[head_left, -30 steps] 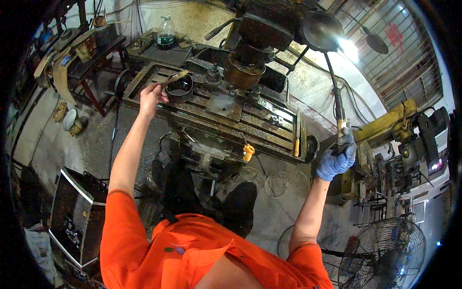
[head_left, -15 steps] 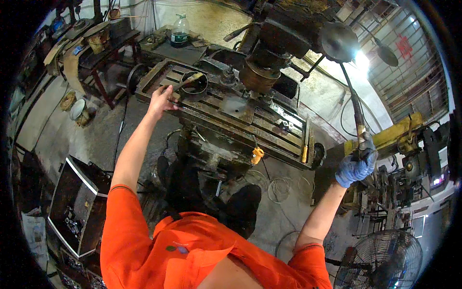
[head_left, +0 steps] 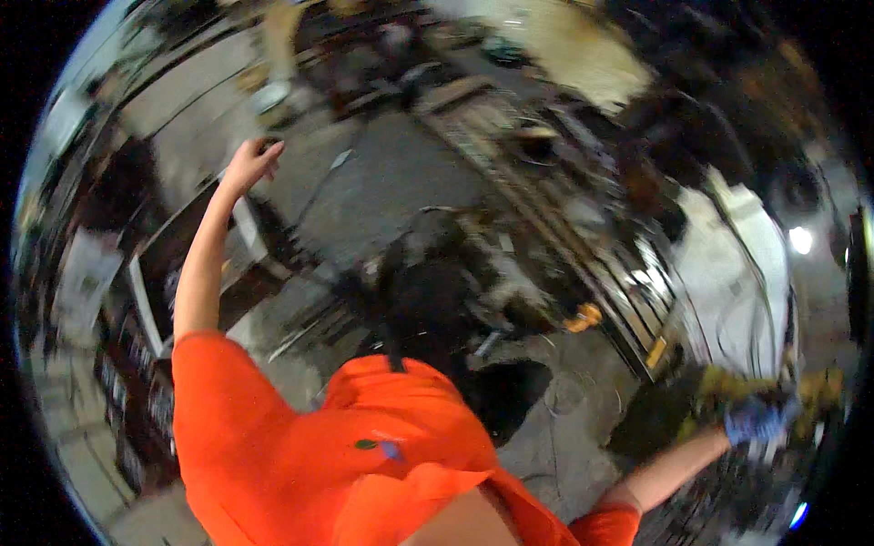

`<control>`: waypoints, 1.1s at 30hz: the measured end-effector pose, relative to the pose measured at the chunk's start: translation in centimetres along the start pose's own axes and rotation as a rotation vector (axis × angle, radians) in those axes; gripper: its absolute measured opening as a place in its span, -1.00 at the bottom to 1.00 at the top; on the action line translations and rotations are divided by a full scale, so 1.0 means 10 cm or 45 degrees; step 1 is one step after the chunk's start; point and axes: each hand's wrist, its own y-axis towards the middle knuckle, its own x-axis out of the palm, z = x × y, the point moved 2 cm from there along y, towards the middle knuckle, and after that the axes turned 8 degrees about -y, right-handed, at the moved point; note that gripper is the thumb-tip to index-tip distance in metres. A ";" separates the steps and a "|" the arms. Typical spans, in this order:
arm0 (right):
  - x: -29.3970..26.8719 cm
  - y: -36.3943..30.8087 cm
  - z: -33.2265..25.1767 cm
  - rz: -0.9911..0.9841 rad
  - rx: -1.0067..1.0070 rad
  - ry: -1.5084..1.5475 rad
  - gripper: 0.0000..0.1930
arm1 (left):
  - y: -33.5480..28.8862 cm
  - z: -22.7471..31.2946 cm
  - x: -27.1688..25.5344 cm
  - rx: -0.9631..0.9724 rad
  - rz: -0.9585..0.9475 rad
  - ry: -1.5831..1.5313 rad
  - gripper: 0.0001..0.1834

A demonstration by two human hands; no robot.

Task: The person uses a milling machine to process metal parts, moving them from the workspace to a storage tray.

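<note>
My bare left hand [head_left: 255, 166] is raised above the floor on the left, near an open-topped box [head_left: 164, 264]. Its fingers are curled in, and something small and dark shows at their tips, too blurred to name. Far out to the right is my right hand [head_left: 763, 420], in a blue glove, next to a yellowish beam [head_left: 719, 387]. Motion smears its fingers, so what they hold, if anything, does not show. The slotted machine table [head_left: 546, 214] runs diagonally between my hands, with a dark round pot [head_left: 533, 141] on it, blurred.
A yellow hand-sized object [head_left: 583, 318] hangs at the table's front edge, and a yellow-handled tool [head_left: 655, 353] lies at its near end. A whitish bucket [head_left: 271, 98] stands on the floor at upper left. Coiled cable [head_left: 583, 396] lies on the floor below the table.
The view has swung, so the table now sits further right and tilted. My left hand has left the pot and the brush-like tool there. My right hand appears lower and further right.
</note>
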 end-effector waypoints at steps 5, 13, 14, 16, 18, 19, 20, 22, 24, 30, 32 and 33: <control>0.14 -0.02 0.08 -0.058 -0.586 -0.556 -0.75 | -0.95 -0.57 -1.23 -0.372 0.279 0.214 -0.62; 0.12 0.19 0.07 0.018 -0.715 -0.681 -0.77 | -2.08 -1.43 -1.54 -0.826 0.304 0.882 -0.63; 0.11 0.23 0.04 0.032 -0.733 -0.700 -0.77 | -2.12 -1.32 -1.45 -0.920 0.235 1.012 -0.61; 0.06 0.28 0.00 0.055 -0.755 -0.730 -0.77 | -2.16 -1.57 -1.40 -0.901 0.218 1.255 -0.66; -0.05 0.34 -0.06 0.094 -0.782 -0.780 -0.77 | -2.08 -1.68 -1.36 -0.933 0.179 1.318 -0.70; -0.12 0.37 -0.09 0.110 -0.791 -0.806 -0.77 | -2.05 -1.71 -1.32 -0.885 0.117 1.354 -0.75; -0.21 0.40 -0.11 0.135 -0.792 -0.839 -0.77 | -2.03 -1.89 -1.28 -0.856 0.055 1.399 -0.75; -0.42 0.55 -0.31 0.175 -0.777 -0.976 -0.76 | -1.87 -2.17 -1.19 -0.653 -0.095 1.530 -0.78; -0.73 0.52 -0.20 0.166 -0.616 -1.067 -0.76 | -1.85 -2.26 -1.16 -0.705 -0.222 1.607 -0.79; 0.00 -1.46 0.59 -0.077 0.661 -0.583 -0.84 | -1.86 -2.56 -1.41 -0.745 -0.552 1.805 -0.80; -0.23 -1.91 0.88 -0.303 0.619 -0.688 -0.86 | -1.69 -2.57 -1.42 -0.499 -0.332 1.820 -0.82; -0.18 -2.11 0.96 -0.333 0.658 -0.732 -0.86 | -1.71 -2.24 -1.27 -0.558 -0.077 1.687 -0.83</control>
